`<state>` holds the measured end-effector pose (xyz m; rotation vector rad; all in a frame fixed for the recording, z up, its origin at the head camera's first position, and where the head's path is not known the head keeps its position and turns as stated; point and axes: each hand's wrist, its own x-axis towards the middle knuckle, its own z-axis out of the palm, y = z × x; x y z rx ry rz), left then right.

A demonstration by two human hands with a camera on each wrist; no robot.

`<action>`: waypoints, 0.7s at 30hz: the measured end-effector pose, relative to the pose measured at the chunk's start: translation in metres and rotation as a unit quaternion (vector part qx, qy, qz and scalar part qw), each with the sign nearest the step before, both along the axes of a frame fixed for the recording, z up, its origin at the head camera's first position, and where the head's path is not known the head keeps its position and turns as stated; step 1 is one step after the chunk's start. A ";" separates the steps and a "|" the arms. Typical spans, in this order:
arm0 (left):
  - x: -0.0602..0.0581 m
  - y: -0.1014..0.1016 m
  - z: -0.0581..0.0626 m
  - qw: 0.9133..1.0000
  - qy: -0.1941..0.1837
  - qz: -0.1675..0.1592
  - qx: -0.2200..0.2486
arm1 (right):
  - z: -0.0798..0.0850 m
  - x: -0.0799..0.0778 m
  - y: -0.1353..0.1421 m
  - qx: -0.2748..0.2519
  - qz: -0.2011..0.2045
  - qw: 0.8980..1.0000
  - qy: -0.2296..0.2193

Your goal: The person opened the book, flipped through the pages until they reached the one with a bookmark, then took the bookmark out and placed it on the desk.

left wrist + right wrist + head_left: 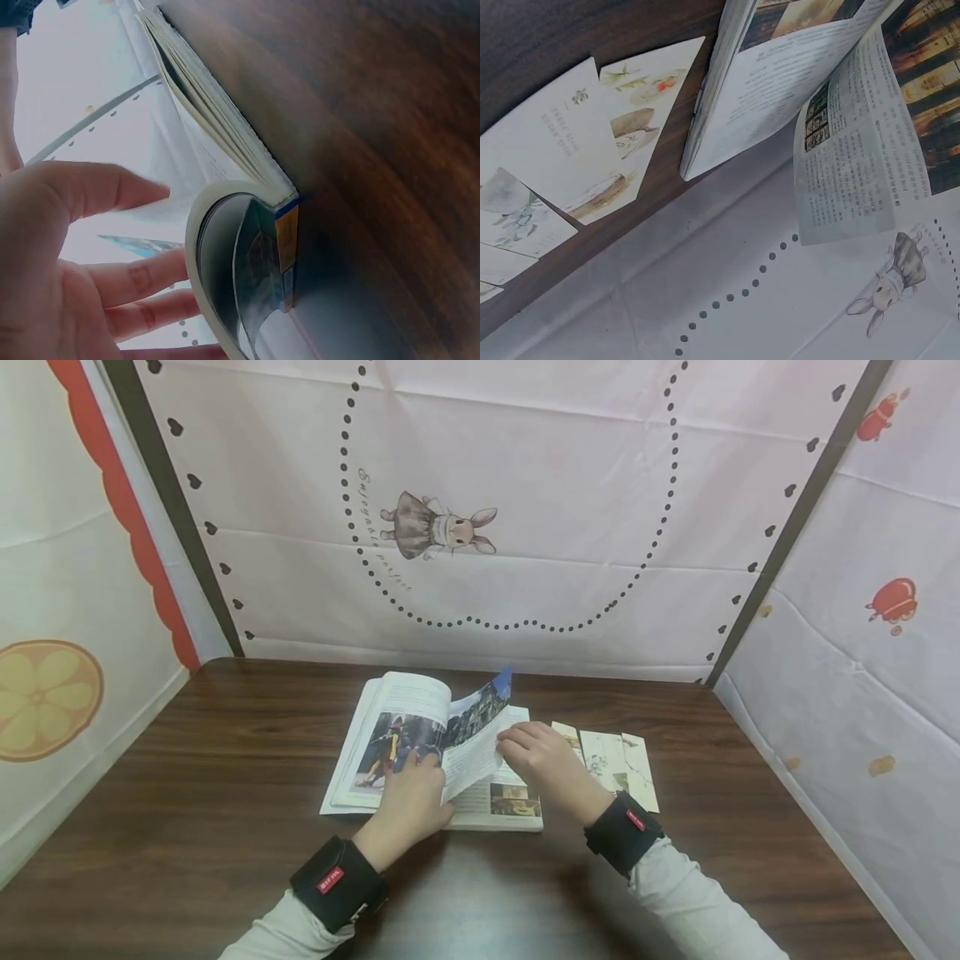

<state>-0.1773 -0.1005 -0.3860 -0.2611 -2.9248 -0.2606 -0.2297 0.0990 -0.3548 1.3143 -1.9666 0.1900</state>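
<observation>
Resting with the left hand point(412, 800), grip apart, on the left page point(411, 692) of the open book point(517, 824) atop the desk point(187, 843), probably against springing closed. Pinching a lifted leaf point(471, 760) with the right hand point(542, 762), likely for separation. Beyond, beside cards point(602, 753), presumably placed clear.

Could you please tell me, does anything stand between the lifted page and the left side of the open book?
Yes: the left hand rests on the lower part of the left page, where the lifted page would probably land. The cards lie to the right, outside that path.
</observation>
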 end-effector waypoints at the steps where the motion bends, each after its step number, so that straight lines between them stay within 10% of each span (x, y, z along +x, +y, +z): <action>1: 0.000 0.000 0.000 1.000 0.001 0.002 0.004 | -0.001 0.000 0.000 -0.008 0.001 1.000 0.001; 8: -0.001 -0.009 0.005 0.998 0.027 0.012 0.059 | -0.004 0.001 0.004 0.013 -0.072 0.993 -0.094; 15: 0.001 -0.035 0.010 0.960 -0.034 0.074 0.266 | -0.020 0.002 0.013 0.170 -0.186 0.903 -0.348; 21: 0.003 -0.054 0.010 0.935 -0.011 0.109 0.337 | -0.031 -0.002 0.020 0.206 -0.181 0.886 -0.375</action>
